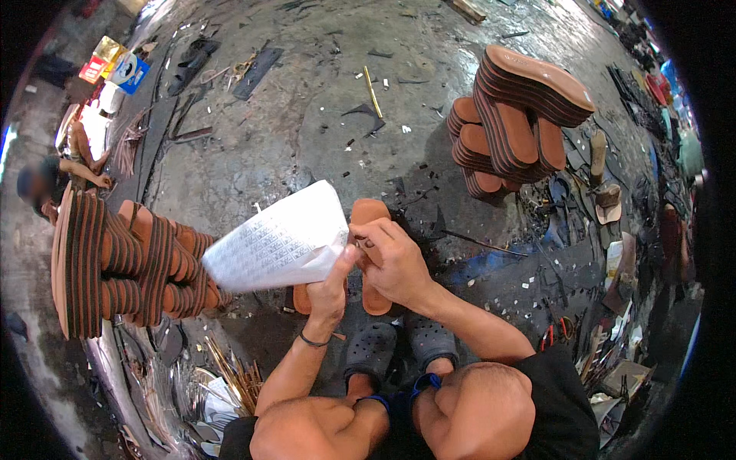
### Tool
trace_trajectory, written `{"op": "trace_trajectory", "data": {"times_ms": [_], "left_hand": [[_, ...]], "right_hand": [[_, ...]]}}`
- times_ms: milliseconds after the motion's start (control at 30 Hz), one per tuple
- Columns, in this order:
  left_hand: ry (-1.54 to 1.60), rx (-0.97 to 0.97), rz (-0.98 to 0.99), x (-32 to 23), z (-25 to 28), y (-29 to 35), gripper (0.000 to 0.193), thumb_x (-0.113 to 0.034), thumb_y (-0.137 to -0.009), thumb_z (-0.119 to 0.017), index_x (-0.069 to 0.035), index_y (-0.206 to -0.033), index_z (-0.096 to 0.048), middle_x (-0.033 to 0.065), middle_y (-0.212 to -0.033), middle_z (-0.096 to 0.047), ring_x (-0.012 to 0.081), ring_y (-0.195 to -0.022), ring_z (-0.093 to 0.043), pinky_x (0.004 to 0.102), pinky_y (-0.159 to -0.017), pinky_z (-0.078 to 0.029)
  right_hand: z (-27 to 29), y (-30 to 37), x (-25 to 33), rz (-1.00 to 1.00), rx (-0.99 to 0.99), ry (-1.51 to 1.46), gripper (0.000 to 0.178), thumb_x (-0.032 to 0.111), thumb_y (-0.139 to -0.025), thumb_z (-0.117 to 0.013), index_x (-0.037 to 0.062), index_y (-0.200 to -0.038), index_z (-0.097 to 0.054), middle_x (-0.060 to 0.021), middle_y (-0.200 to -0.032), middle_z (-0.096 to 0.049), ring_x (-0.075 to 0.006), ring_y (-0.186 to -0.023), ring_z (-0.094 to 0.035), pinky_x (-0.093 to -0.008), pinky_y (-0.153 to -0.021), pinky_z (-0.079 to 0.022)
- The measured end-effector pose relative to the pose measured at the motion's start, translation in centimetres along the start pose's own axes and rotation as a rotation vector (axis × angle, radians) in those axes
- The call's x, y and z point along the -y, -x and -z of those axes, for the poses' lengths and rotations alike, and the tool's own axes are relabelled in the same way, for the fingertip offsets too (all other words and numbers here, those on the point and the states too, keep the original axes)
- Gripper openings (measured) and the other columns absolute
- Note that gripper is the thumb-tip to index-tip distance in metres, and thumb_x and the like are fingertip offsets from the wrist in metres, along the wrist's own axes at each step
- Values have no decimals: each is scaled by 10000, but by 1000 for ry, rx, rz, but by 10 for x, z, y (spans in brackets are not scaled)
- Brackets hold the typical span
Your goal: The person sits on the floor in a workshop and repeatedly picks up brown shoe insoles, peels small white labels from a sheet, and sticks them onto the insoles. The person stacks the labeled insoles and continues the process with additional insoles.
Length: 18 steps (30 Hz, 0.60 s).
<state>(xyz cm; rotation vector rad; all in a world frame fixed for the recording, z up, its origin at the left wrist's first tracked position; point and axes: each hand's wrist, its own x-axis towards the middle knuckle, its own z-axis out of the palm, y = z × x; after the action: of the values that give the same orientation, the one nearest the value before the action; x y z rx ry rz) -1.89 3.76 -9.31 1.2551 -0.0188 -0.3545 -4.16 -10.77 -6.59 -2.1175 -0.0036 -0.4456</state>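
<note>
The left hand (330, 295) is closed on the right-hand end of a white printed sheet (280, 238), thumb on top. Just beside it, the right hand (402, 264) has its fingers bent close together near the sheet's edge; I can't tell whether they grip anything. One brown sole (302, 300) lies below the left hand, partly hidden, and a second sole (376, 302) below the right.

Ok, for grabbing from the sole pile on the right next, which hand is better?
Probably the right hand: it's nearer that sole pile, while the left hand holds the white printed sheet. Whether the right hand pinches something is unclear.
</note>
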Motion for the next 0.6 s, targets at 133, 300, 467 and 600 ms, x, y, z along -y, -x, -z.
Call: {"op": "trace_trajectory", "data": {"times_ms": [133,300,467,600], "left_hand": [[258,-205,116,-6,-4,-6,294,-107,-959,-567,-4,-1234,-541,96,-1184,-604,211,-1080,-602,366,-913,-510],[121,-279,75,2,2,0,194,-174,-951,-614,-37,-1088,-608,-3,-952,-606,46,-689,-531,183,-484,-362],[67,-238,128,1,-2,7,300,-117,-966,-545,-12,-1247,-532,91,-1176,-602,192,-1056,-603,361,-882,-516],[146,-130,26,3,-2,9,317,-118,-969,-545,-4,-1265,-527,94,-1175,-610,201,-1078,-602,343,-901,-506]], "right_hand": [[4,0,-3,-152,-13,-166,252,149,-874,-702,30,-1088,-643,-124,-949,-631,-266,-816,-667,-352,-683,-537],[9,-3,-4,-340,40,-309,201,174,-887,-699,-1,-988,-697,-138,-890,-683,-214,-727,-696,-308,-666,-555],[11,0,-10,-447,82,-368,218,174,-872,-721,-35,-933,-708,-124,-827,-715,-165,-730,-698,-285,-667,-550],[10,-2,-16,-498,153,-503,228,163,-866,-738,-55,-924,-703,-101,-815,-724,-122,-727,-679,-267,-658,-541]]}}
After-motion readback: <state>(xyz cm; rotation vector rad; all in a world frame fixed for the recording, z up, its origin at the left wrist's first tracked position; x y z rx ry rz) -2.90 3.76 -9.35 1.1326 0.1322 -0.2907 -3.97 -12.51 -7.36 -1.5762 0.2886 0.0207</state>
